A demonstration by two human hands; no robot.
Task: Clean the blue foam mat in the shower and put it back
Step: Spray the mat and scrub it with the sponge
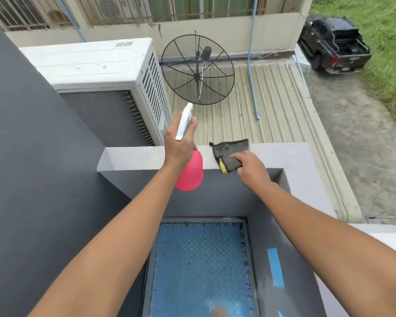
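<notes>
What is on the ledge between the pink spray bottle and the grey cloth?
Nothing: bare ledge separates the spray bottle and the cloth in the head view.

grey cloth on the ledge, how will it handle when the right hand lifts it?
Likely floppy: the grey cloth lies flat and creased on the ledge under the right hand, one corner folded to show yellow. Probably light. It overhangs the inner edge, so a push might slide it off.

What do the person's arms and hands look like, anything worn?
Both forearms are bare with no sleeves in view. The left hand and the right hand have no gloves, and no rings, watch or wristbands show on the visible sides. Fingernails are short and unpainted.
</notes>
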